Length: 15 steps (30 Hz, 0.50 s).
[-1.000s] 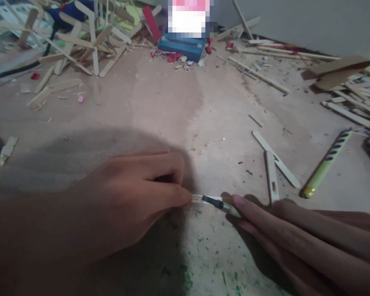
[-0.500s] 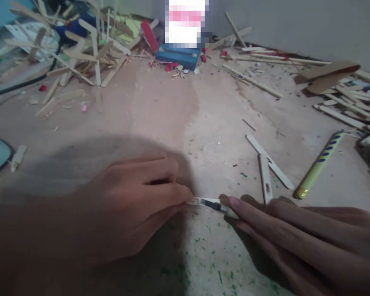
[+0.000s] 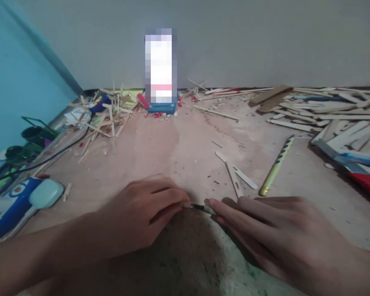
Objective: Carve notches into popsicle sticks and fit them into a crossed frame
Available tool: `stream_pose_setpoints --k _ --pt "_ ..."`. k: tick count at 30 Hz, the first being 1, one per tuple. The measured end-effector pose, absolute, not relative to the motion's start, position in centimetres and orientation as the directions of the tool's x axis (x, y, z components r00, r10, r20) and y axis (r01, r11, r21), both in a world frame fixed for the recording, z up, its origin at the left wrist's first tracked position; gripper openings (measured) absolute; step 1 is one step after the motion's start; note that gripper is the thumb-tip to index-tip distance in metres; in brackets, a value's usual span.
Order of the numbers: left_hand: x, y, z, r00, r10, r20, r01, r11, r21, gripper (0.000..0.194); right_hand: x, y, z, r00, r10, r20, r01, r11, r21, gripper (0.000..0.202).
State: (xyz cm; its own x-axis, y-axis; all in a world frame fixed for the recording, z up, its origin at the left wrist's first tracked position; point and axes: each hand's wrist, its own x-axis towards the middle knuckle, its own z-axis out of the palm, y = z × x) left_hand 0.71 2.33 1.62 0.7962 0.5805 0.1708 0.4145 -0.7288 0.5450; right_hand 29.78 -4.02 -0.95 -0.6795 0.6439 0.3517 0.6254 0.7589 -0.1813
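Observation:
My left hand [image 3: 152, 205] is closed in a pinch near the middle front of the table, gripping a pale wooden craft stick [image 3: 186, 204] whose end just shows at the fingertips. From the right, my right hand [image 3: 274, 230] holds a slim craft knife [image 3: 200, 206] like a pen, its dark collar pointing left. The knife's tip meets the stick close to the left fingertips; exact contact is too small to tell. Beyond the right hand lie two craft sticks, one [image 3: 233, 179] with a small slot cut into it, overlapping another stick [image 3: 246, 178].
A yellow-green pencil-like rod [image 3: 277, 164] lies at right, near a heap of craft sticks [image 3: 351, 117] and a blue-handled tool [image 3: 360, 159]. More sticks [image 3: 111, 119] pile at back left. A blurred bright screen [image 3: 160, 65] stands on a blue base [image 3: 162, 108]. A blue-and-white object [image 3: 18, 201] sits left.
The camera view has tilted up and shifted, showing more wall and both table sides. Both hands keep their grips, with the knife tip still close to the left fingertips.

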Motion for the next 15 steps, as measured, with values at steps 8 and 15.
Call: stream_pose_setpoints --k 8,15 --pt "1.45 2.28 1.88 0.775 0.610 0.167 0.457 -0.723 0.519 0.016 29.77 -3.79 -0.95 -0.651 0.664 0.369 0.650 0.738 -0.181 0.028" --pt "1.24 2.95 1.96 0.821 0.544 0.172 0.446 -0.800 0.402 0.021 29.58 -3.55 -1.01 -0.649 0.637 0.415 0.655 0.746 -0.120 0.027"
